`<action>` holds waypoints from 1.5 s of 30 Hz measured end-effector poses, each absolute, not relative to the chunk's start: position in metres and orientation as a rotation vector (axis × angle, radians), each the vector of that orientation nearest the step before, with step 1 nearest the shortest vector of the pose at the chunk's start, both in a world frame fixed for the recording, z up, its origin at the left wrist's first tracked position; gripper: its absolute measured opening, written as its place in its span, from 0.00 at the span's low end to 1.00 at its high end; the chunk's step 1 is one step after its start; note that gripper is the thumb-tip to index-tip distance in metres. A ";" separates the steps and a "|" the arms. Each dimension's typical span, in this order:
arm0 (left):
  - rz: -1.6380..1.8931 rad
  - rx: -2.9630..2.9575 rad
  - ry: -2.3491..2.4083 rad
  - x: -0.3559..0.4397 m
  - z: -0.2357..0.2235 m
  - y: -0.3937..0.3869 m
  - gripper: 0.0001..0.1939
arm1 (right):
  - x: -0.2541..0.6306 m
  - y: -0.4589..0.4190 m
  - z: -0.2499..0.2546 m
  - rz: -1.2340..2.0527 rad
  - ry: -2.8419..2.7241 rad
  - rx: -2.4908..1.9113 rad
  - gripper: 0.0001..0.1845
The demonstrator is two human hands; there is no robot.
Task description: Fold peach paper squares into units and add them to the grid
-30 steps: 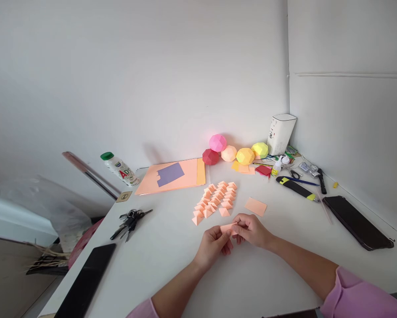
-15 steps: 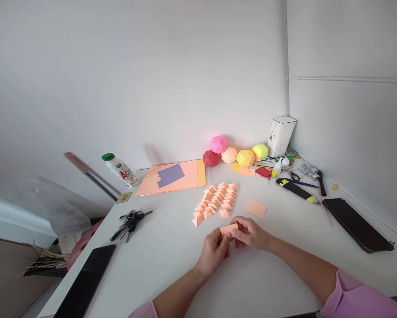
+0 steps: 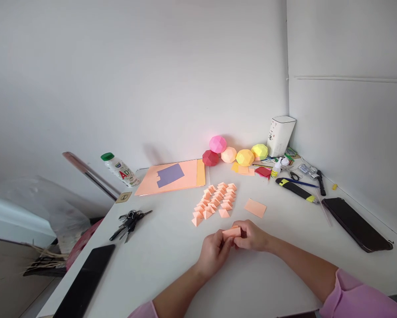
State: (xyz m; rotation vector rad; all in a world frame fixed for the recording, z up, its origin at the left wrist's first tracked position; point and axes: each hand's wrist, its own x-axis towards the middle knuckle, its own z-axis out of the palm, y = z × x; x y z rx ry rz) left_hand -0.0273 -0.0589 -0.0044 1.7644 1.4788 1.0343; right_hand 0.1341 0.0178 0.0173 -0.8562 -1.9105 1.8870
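Between both hands is a small peach slip of paper [image 3: 231, 233], bent along its length with a narrow edge showing behind. My left hand [image 3: 213, 252] pinches its left end, thumb in front. At the other end, my right hand [image 3: 250, 236] grips it with closed fingers, some hidden behind the paper. Just beyond the hands, several folded peach paper pieces [image 3: 215, 202] stand in slanting rows. A flat peach rectangle of paper [image 3: 255, 208] lies to the right of them.
Faceted paper balls [image 3: 229, 155] rest against the wall. Peach sheets [image 3: 143, 184] with a purple piece [image 3: 170, 175] lie back left. Keys [image 3: 130, 223] and a black slab [image 3: 85, 282] are at left. A box cutter [image 3: 295, 190], glue bottle [image 3: 276, 168] and black phone-like case [image 3: 356, 224] are at right.
The held paper has tipped, so its front face and a strip behind it now show. Both hands have shifted very slightly; the other things stay where they were.
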 end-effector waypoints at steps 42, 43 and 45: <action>1.244 1.736 1.522 -0.025 0.003 -0.056 0.18 | 0.137 0.023 0.012 1.773 -1.980 -0.841 0.11; 1.232 1.727 1.523 -0.025 0.003 -0.055 0.18 | 0.137 0.023 0.011 1.763 -1.992 -0.851 0.11; 1.216 1.715 1.525 -0.025 0.004 -0.055 0.17 | 0.138 0.024 0.011 1.742 -2.007 -0.869 0.10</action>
